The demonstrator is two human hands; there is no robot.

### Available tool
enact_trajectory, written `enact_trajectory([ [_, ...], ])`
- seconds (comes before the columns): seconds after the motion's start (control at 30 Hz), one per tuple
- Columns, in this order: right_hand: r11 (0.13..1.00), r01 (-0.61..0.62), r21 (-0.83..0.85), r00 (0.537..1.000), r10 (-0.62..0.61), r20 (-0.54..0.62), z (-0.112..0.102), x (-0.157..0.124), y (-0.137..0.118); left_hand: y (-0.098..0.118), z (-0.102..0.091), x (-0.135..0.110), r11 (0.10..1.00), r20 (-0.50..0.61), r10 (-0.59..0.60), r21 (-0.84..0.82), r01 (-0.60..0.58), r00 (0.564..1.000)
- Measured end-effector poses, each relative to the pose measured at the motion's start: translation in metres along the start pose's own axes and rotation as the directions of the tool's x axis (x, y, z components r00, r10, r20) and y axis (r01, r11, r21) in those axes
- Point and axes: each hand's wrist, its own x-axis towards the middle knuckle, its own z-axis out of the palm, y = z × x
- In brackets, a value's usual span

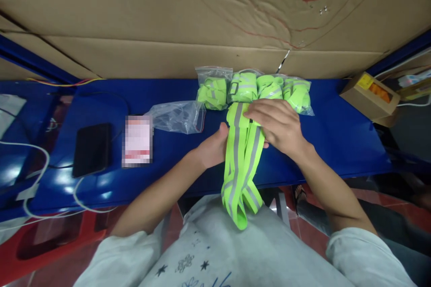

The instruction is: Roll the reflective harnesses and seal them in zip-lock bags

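Observation:
A neon-green strap with grey reflective stripes [239, 161] lies over the blue table's front edge and hangs down to my lap. My left hand [213, 147] grips its left side, thumb up against the fabric. My right hand [278, 126] rests on top of the strap's upper end, fingers curled over it. Just behind my hands stands a row of several bagged green straps [252, 89]. An empty clear plastic bag [177, 116] lies left of them.
On the blue table [336, 134] lie a black phone [91, 149], a small card [137, 141] and white cables [40, 175]. A cardboard sheet [202, 18] forms the back wall. A small open cardboard box [370, 95] sits at the right.

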Motion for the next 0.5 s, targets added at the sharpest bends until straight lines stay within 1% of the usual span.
enact_trajectory([
  [0.03, 0.998, 0.052, -0.028, 0.998, -0.05, 0.037, 0.003, -0.003, 0.005, 0.001, 0.0, 0.0, 1.0, -0.086, 0.029, 0.002, -0.029, 0.996],
  [0.07, 0.996, 0.083, -0.032, 0.994, -0.08, 0.078, 0.005, -0.005, 0.008, 0.003, 0.001, 0.001, 0.998, -0.185, 0.053, -0.003, -0.055, 0.981],
  [0.13, 0.995, 0.096, 0.031, 0.983, -0.1, 0.154, 0.009, -0.008, 0.009, 0.004, 0.0, 0.004, 0.996, -0.346, 0.071, -0.024, -0.085, 0.936],
  [0.17, 0.993, 0.079, 0.083, 0.978, -0.093, 0.185, 0.009, -0.008, 0.008, 0.004, -0.002, 0.005, 0.996, -0.388, 0.062, -0.033, -0.082, 0.919],
  [0.23, 0.982, 0.012, 0.189, 0.977, -0.051, 0.205, 0.01, -0.009, 0.006, 0.004, -0.008, 0.007, 0.998, -0.411, 0.037, -0.027, -0.053, 0.911],
  [0.27, 0.971, -0.037, 0.235, 0.984, -0.006, 0.179, 0.01, -0.009, 0.007, 0.003, -0.011, 0.006, 0.999, -0.411, 0.034, -0.013, -0.044, 0.911],
  [0.3, 0.956, -0.103, 0.273, 0.988, 0.067, 0.137, 0.012, -0.009, 0.008, 0.003, -0.015, 0.006, 0.999, -0.417, 0.038, 0.0, -0.041, 0.908],
  [0.33, 0.932, -0.186, 0.312, 0.982, 0.164, 0.095, 0.014, -0.009, 0.012, 0.002, -0.019, 0.005, 0.999, -0.423, 0.044, 0.01, -0.044, 0.905],
  [0.37, 0.886, -0.285, 0.365, 0.958, 0.279, 0.07, 0.018, -0.009, 0.016, 0.001, -0.022, 0.004, 0.999, -0.426, 0.051, 0.014, -0.05, 0.903],
  [0.4, 0.82, -0.386, 0.421, 0.917, 0.392, 0.078, 0.022, -0.009, 0.021, 0.0, -0.024, 0.003, 0.998, -0.427, 0.053, 0.007, -0.056, 0.903],
  [0.43, 0.742, -0.476, 0.472, 0.868, 0.482, 0.118, 0.028, -0.009, 0.025, -0.002, -0.026, 0.003, 0.998, -0.426, 0.049, -0.006, -0.057, 0.904],
  [0.47, 0.665, -0.545, 0.511, 0.823, 0.54, 0.175, 0.034, -0.01, 0.028, -0.004, -0.027, 0.002, 0.998, -0.424, 0.04, -0.022, -0.054, 0.905],
  [0.5, 0.604, -0.586, 0.54, 0.792, 0.569, 0.224, 0.039, -0.01, 0.031, -0.006, -0.028, 0.002, 0.998, -0.421, 0.028, -0.042, -0.05, 0.906],
])
